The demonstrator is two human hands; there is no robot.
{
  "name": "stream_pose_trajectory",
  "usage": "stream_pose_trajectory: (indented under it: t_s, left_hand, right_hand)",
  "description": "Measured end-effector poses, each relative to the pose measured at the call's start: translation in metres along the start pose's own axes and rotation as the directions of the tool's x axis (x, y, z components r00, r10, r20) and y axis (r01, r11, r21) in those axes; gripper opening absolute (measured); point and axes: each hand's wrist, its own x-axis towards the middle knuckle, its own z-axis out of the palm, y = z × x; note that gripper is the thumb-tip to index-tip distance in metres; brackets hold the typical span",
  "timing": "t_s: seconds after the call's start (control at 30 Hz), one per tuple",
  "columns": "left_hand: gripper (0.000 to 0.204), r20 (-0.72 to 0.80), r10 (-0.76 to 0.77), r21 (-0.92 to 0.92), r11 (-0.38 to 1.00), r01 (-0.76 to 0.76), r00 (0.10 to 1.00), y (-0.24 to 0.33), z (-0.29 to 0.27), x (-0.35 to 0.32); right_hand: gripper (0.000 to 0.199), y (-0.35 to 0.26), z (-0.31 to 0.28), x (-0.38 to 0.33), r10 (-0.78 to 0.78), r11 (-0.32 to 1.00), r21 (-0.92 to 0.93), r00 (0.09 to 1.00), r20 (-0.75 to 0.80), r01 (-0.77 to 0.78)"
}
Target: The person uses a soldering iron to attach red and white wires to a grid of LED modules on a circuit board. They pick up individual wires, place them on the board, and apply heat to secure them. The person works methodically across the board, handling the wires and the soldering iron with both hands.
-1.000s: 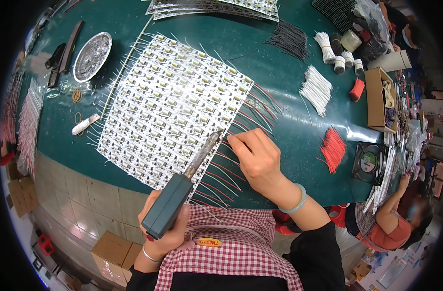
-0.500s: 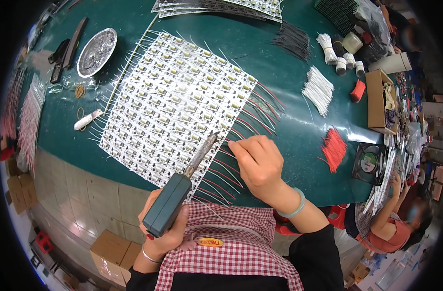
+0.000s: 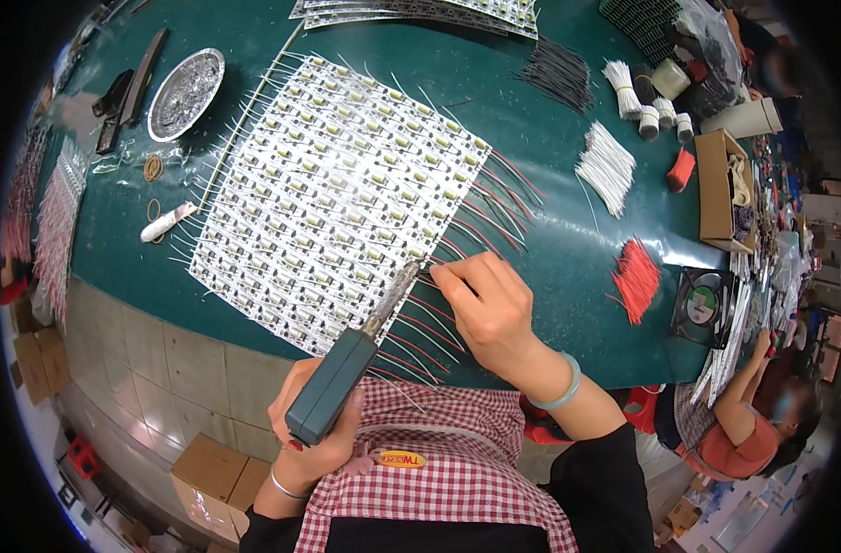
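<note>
My left hand [image 3: 328, 452] is wrapped round the dark green handle of a soldering iron [image 3: 333, 382]. Its long metal tip rests at the right edge of a white circuit board panel [image 3: 319, 194], which is covered with rows of small yellowish components and short white wires. Just beside that tip, my right hand [image 3: 490, 309] pinches thumb and forefinger together at the panel's edge, on what looks like a thin wire; its colour is hidden by the fingers. Red and white wires [image 3: 499, 207] stick out along the same edge, above and below my right hand.
Piles of white wires [image 3: 607, 170], red wires [image 3: 636, 281] and black wires [image 3: 556, 74] lie to the right. A metal bowl [image 3: 187, 95] and a white-wrapped stick [image 3: 167, 223] are at left. Stacked panels [image 3: 420, 17] lie at the back. A fan [image 3: 701, 307] sits near a co-worker [image 3: 738, 433].
The soldering iron has shifted slightly right and down, its tip now at the panel's edge next to my right fingertips. My right hand has moved slightly left.
</note>
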Motion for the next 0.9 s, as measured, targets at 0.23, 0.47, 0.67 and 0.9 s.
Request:
stream_pose_trajectory:
  t_s: [0.23,0.47,0.67,0.9]
  left_hand:
    - [0.023,-0.004,-0.022,0.000,1.000,0.022,1.000,0.000,0.002,0.000]
    - [0.020,0.010,0.025,0.042,0.999,-0.025,1.000,0.000,0.000,0.002]
    - [0.022,0.026,-0.018,0.036,0.999,0.017,0.999,-0.022,-0.007,-0.024]
    - [0.026,0.022,-0.079,-0.014,0.997,0.079,0.997,-0.020,-0.008,-0.025]
  right_hand:
    - [0.028,0.001,0.001,-0.001,-0.011,1.000,-0.012,1.000,-0.003,0.011]
    - [0.027,0.000,0.001,0.000,-0.015,1.000,-0.025,1.000,-0.009,0.015]
    - [0.026,-0.002,0.000,0.001,-0.007,1.000,-0.027,1.000,0.002,0.007]
    - [0.026,0.000,0.003,-0.001,-0.008,0.999,-0.038,1.000,-0.030,0.007]
